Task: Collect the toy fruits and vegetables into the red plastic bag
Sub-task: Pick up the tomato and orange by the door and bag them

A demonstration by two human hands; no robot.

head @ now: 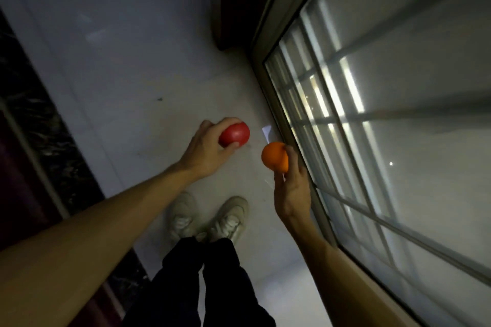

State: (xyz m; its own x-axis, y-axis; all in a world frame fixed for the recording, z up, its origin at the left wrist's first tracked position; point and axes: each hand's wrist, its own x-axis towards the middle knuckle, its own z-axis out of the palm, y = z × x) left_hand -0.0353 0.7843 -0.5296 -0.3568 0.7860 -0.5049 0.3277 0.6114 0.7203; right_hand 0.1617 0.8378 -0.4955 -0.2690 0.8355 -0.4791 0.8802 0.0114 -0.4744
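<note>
2 toys are getting carried so far: left hand [206, 152] gripping a red fruit [235, 134], right hand [291, 186] pinching an orange one [273, 155]. No red bag is showing up anywhere, so bagging's probably all still pending.

No readable text, label or number anywhere; view perhaps too dim

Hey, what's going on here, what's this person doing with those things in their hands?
A person stands on a pale tiled floor beside a barred window, looking down. The left hand holds a red toy fruit; the right hand holds an orange toy fruit. No red bag is in view, so neither has been bagged yet.
</note>
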